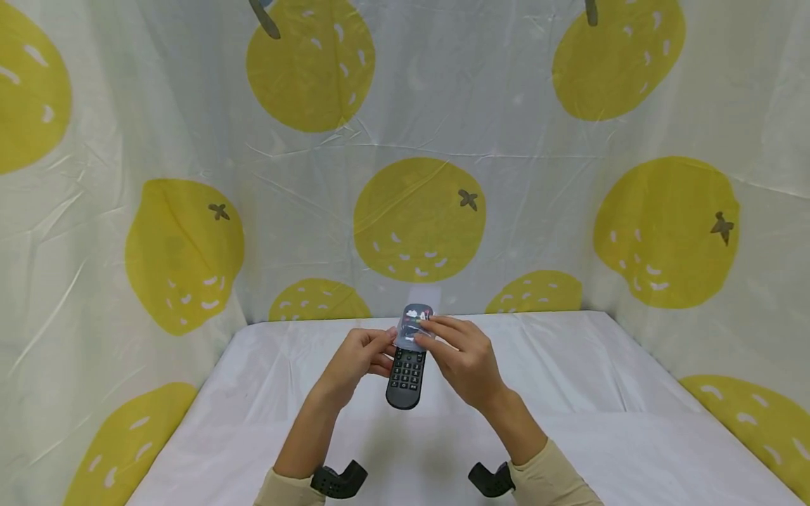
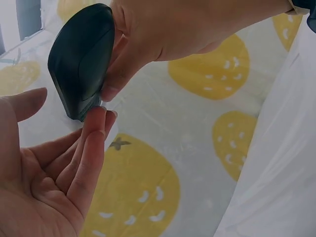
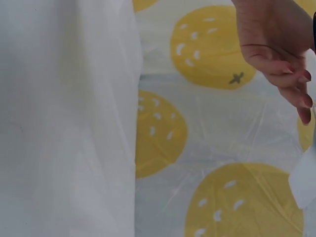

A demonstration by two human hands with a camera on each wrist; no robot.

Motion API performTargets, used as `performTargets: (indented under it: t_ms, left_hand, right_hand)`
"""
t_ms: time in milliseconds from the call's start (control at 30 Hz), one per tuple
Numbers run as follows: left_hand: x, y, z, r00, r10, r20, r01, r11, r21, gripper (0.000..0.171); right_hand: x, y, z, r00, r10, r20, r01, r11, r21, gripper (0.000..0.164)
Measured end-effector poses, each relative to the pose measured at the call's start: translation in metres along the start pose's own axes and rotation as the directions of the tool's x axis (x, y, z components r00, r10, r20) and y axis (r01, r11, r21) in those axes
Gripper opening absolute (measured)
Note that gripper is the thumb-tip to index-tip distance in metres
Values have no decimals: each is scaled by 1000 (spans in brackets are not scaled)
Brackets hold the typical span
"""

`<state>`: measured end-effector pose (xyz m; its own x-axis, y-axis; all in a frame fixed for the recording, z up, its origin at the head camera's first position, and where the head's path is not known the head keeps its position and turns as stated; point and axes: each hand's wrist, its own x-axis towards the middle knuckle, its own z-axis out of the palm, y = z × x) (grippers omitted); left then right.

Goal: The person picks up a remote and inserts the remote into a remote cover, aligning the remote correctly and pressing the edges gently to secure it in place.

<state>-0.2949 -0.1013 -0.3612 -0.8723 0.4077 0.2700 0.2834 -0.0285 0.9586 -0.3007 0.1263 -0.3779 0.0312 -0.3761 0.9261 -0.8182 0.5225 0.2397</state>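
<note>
A black remote control [image 1: 405, 378] is held up above the table, its number keys facing the head camera. Over its upper half lies a thin clear plastic cover [image 1: 413, 334]. My right hand [image 1: 465, 355] grips the remote from the right, with fingertips on the covered part. On the other side, my left hand [image 1: 362, 355] has its fingertips at the cover's left edge. The left wrist view shows the left fingers [image 2: 81, 170] nearly straight, touching near the right thumb, while the left thumb stands apart. In that view the remote [image 2: 81, 57] shows its smooth back.
A white-covered table [image 1: 557, 393] lies beneath the hands. Behind it and along both sides hangs a pale curtain [image 1: 525, 211] printed with yellow fruit. Black wrist cameras [image 1: 339, 480] sit at both sleeves. A pale piece of film [image 3: 302, 177] shows at the right wrist view's edge.
</note>
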Motion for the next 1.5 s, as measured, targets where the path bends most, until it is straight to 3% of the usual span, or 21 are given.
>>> performTargets:
  t_ms: [733, 1167, 1333, 1500]
  left_hand:
    - [0, -4, 2, 998, 39, 48, -36, 997, -75, 31]
    - [-1, -5, -4, 992, 115, 53, -115, 993, 9, 26]
    - [-3, -2, -6, 990, 131, 43, -133, 989, 63, 25]
    - [-4, -1, -7, 990, 141, 23, -143, 983, 118, 23]
  right_hand:
    - [-2, 0, 4, 1000, -23, 3, 23, 1000, 3, 31]
    - [-3, 1, 1, 996, 21, 86, -24, 999, 35, 21]
    - [0, 0, 0, 991, 68, 118, -79, 993, 86, 25]
    - [4, -3, -4, 984, 152, 93, -167, 970, 175, 20]
